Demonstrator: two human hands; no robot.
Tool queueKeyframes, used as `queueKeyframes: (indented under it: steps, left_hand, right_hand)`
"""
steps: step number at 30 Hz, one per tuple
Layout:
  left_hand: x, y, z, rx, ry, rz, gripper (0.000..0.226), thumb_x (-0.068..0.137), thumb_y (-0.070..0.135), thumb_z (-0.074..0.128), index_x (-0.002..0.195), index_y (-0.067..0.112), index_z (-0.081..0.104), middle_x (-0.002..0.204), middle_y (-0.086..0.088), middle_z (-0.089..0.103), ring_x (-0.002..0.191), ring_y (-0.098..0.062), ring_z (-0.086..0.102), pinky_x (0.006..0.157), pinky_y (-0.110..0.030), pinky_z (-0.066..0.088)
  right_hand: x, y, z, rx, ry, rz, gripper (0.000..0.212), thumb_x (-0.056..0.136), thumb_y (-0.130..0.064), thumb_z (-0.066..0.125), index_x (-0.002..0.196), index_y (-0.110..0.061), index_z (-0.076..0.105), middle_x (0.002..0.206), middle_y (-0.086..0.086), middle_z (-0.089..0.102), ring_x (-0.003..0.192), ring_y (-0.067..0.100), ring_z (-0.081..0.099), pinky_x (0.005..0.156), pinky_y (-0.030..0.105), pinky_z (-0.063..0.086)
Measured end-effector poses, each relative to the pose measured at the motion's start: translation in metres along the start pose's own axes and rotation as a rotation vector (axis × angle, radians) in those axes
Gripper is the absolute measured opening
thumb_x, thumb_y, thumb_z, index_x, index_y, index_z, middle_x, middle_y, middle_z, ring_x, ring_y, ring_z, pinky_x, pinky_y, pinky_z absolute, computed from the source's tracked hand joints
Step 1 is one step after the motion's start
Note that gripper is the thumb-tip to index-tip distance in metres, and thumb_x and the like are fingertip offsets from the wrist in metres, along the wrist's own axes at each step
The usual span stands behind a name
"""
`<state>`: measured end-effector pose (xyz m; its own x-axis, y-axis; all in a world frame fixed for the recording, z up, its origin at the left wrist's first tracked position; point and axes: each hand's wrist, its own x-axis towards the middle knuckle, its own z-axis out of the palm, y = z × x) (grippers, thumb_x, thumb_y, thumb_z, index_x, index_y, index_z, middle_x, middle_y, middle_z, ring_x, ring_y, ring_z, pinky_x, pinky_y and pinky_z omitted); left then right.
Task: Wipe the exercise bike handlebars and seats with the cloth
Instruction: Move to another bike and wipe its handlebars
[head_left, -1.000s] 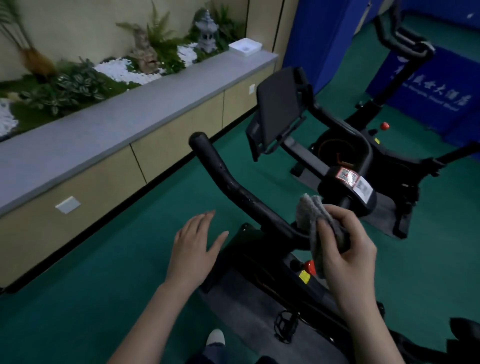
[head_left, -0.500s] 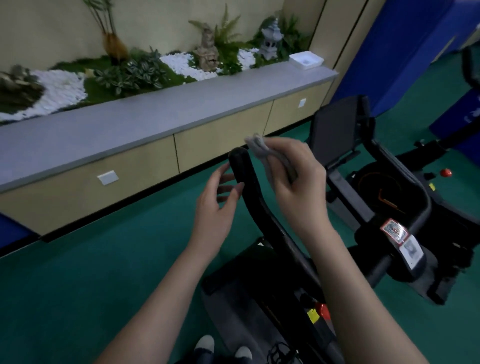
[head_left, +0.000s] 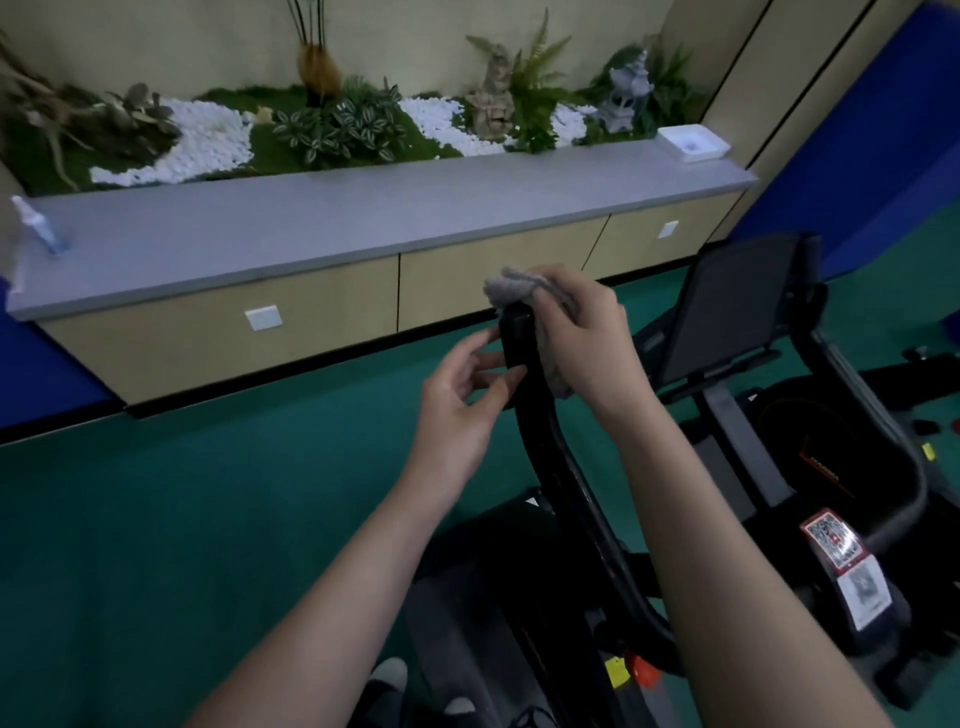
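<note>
Starting at the far left, a small bottle (head_left: 36, 226), too blurred to read, is standing on the grey counter (head_left: 337, 223), well apart from where I am working.

Moving right, my left hand (head_left: 460, 410) is coming up beside the black handlebar (head_left: 543, 441). Its fingers are loosely bent with the fingertips (head_left: 506, 385) resting against the bar's left side. They are touching it, not wrapping round it, and holding nothing.

The handlebar is rising from the bike frame below me, and its upper end is sitting between my two hands. It is looking rigid and fixed to the frame, so I am judging it will take firm pressure without giving. Its rubbery coating should offer some drag rather than slip.

Over that upper end I am pressing the grey cloth (head_left: 511, 291). My right hand (head_left: 587, 338) is gripping it, fingers curled round, with one bunch poking out above the tip and another hanging below my palm. The cloth is soft, light and limp. I am judging it best taken wrapped round the bar inside a closed fist, so it cannot slide out on the pull down the curve.

Further right, the bike's dark screen (head_left: 727, 312) is tilting back on its mount, and a red-bordered sticker (head_left: 831, 538) is showing on the centre post. A seat is not showing clearly from here, so that part is not yet started.
</note>
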<state>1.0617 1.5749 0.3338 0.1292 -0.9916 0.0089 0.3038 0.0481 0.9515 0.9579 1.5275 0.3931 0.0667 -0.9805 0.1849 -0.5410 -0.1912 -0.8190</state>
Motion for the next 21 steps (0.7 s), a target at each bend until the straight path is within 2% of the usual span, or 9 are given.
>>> queueKeyframes:
  steps: [3,5,7,9,10,11,14,17,21]
  left_hand:
    - [-0.001,0.000,0.000,-0.007,0.009,-0.004,0.037,0.086,-0.006,0.060,0.108,0.024,0.057,0.095,-0.006,0.066,0.093,-0.019,0.063,0.077,-0.017,0.051]
    - [-0.002,-0.001,-0.001,0.004,0.007,-0.003,0.034,0.086,0.001,0.064,0.109,0.025,0.058,0.093,-0.003,0.068,0.090,-0.010,0.065,0.076,-0.015,0.050]
    - [-0.004,-0.002,-0.002,-0.014,0.002,-0.008,0.033,0.087,0.003,0.064,0.110,0.025,0.059,0.089,0.000,0.067,0.083,-0.001,0.065,0.071,-0.011,0.049]
    - [-0.006,-0.003,-0.003,-0.036,-0.003,-0.019,0.032,0.088,0.004,0.062,0.112,0.025,0.059,0.091,-0.002,0.066,0.081,0.002,0.064,0.069,-0.012,0.049]
    - [-0.007,-0.004,-0.004,-0.050,-0.003,-0.026,0.032,0.089,0.005,0.062,0.113,0.026,0.059,0.093,-0.002,0.065,0.082,0.001,0.064,0.069,-0.012,0.049]
    - [-0.008,-0.004,-0.005,-0.062,-0.006,-0.036,0.032,0.089,0.005,0.061,0.113,0.026,0.059,0.095,-0.002,0.066,0.084,0.000,0.064,0.070,-0.013,0.049]
    - [-0.009,-0.003,-0.007,-0.085,-0.028,-0.061,0.031,0.090,0.004,0.060,0.112,0.026,0.060,0.097,-0.004,0.066,0.088,-0.008,0.064,0.073,-0.017,0.052]
    - [-0.008,-0.002,-0.009,-0.112,-0.066,-0.087,0.034,0.091,-0.004,0.053,0.112,0.022,0.060,0.096,-0.007,0.064,0.089,-0.014,0.063,0.080,-0.026,0.055]
    - [-0.009,-0.005,-0.011,-0.112,-0.076,-0.130,0.040,0.090,-0.016,0.043,0.121,0.007,0.056,0.095,-0.003,0.067,0.085,-0.012,0.065,0.080,-0.029,0.054]
  right_hand:
    - [0.002,0.001,0.005,0.204,-0.016,0.205,0.019,0.097,-0.013,0.045,0.093,-0.013,0.064,0.094,0.009,0.068,0.095,0.029,0.065,0.085,0.043,0.051]
    - [-0.011,0.008,0.006,0.278,0.006,0.259,0.021,0.099,-0.012,0.042,0.087,-0.008,0.060,0.086,0.012,0.063,0.084,0.028,0.061,0.077,0.041,0.047]
    - [-0.028,0.016,0.006,0.201,0.025,0.247,0.019,0.099,-0.012,0.042,0.097,-0.008,0.060,0.087,0.007,0.065,0.085,0.020,0.061,0.077,0.037,0.046]
    - [-0.047,0.017,0.009,0.076,0.101,0.162,0.020,0.097,-0.010,0.045,0.104,-0.017,0.062,0.087,-0.007,0.066,0.083,0.002,0.061,0.072,0.020,0.046]
    - [-0.055,0.015,0.013,0.030,0.166,0.102,0.022,0.096,-0.009,0.047,0.109,-0.017,0.063,0.090,-0.010,0.067,0.084,-0.003,0.060,0.072,0.013,0.046]
    - [-0.062,0.013,0.018,-0.011,0.238,0.046,0.024,0.094,-0.008,0.050,0.114,-0.013,0.064,0.097,-0.007,0.067,0.090,-0.002,0.061,0.076,0.011,0.046]
    - [-0.065,0.011,0.027,-0.089,0.405,-0.117,0.027,0.091,-0.002,0.057,0.117,-0.002,0.065,0.114,0.011,0.061,0.108,0.023,0.059,0.093,0.027,0.047]
    - [-0.067,0.015,0.028,-0.188,0.433,-0.288,0.025,0.087,0.004,0.061,0.111,0.002,0.067,0.109,0.019,0.056,0.102,0.031,0.056,0.089,0.028,0.047]
    - [-0.092,0.024,0.025,-0.243,0.355,-0.336,0.021,0.086,0.000,0.065,0.106,-0.001,0.070,0.104,0.013,0.058,0.094,0.030,0.057,0.082,0.024,0.047]
